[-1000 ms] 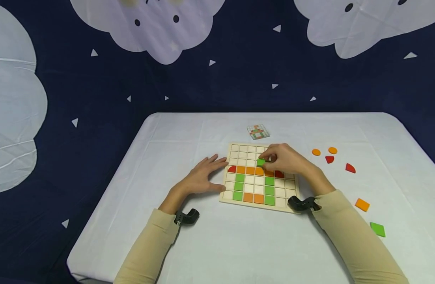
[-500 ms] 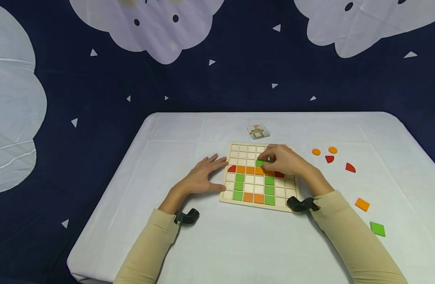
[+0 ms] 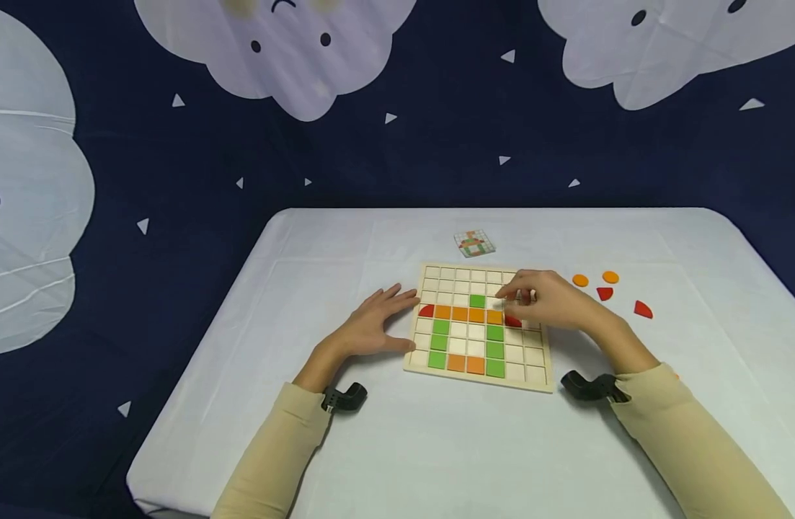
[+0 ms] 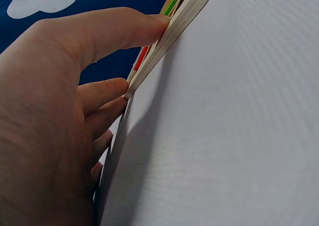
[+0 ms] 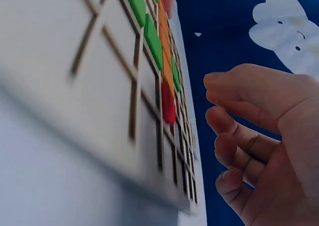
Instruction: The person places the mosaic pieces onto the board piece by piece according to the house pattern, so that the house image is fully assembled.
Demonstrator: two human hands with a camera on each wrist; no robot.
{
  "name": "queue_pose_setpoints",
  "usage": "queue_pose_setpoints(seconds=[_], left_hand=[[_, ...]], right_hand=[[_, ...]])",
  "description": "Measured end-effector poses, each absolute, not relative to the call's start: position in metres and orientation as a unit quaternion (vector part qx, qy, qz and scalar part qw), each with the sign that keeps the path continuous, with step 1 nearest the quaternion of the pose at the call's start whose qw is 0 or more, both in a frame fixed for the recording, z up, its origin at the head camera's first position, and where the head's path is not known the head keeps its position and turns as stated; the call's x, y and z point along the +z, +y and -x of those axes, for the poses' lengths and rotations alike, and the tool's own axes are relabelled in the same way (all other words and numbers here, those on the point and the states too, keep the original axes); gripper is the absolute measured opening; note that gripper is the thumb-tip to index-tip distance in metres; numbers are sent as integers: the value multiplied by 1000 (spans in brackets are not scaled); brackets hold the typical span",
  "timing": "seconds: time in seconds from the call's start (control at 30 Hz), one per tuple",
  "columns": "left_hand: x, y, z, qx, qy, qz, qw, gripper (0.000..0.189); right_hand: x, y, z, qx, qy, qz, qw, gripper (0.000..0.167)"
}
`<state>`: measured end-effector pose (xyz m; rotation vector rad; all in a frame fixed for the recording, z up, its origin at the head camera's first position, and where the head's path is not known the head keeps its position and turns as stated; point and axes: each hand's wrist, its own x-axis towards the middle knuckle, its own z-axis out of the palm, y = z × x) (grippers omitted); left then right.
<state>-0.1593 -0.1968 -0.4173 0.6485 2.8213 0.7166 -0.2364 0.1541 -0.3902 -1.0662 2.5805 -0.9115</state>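
Note:
A wooden grid board (image 3: 458, 331) lies on the table, with orange, green and red tiles set in its cells. My left hand (image 3: 370, 326) rests at the board's left edge, its fingers spread. In the left wrist view the thumb (image 4: 144, 30) and fingertips touch the wooden rim (image 4: 172, 39). Above the orange row sits a single green tile (image 3: 478, 301), flat in its cell. My right hand (image 3: 556, 299) hovers over the board's right side with loosely bent fingers. Nothing is between those fingers (image 5: 227, 118) in the right wrist view.
A small pattern card (image 3: 474, 244) lies behind the board. To its right are two orange discs (image 3: 610, 277) and two red quarter-round pieces (image 3: 643, 309). The right sleeve (image 3: 689, 425) covers part of the table's right side. A dark cloud-print cloth (image 3: 436, 86) hangs behind.
My right hand has let go of the green tile, now in its cell, and moved right. The right sleeve now hides the loose orange and green tiles almost wholly. My left hand stays put.

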Motion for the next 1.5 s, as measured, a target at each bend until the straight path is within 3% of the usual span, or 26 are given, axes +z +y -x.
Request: queue_pose_setpoints(seconds=[0.3, 0.57, 0.77, 1.1, 1.37, 1.5], left_hand=[[-418, -195, 159, 236, 943, -219, 80, 84], [-417, -195, 160, 233, 943, -223, 77, 83], [-418, -195, 161, 230, 942, -230, 77, 84], [-418, -198, 160, 230, 944, -223, 75, 84], [-418, -197, 161, 233, 942, -229, 76, 84], [-418, -197, 161, 235, 942, -226, 79, 84]], right_hand=[[-391, 201, 215, -300, 877, 356, 120, 22], [-393, 241, 200, -309, 883, 341, 95, 21], [-393, 271, 188, -305, 889, 328, 94, 27], [-394, 312, 175, -304, 891, 301, 151, 42], [-403, 344, 163, -297, 902, 295, 108, 46], [-407, 354, 158, -291, 901, 300, 112, 52]])
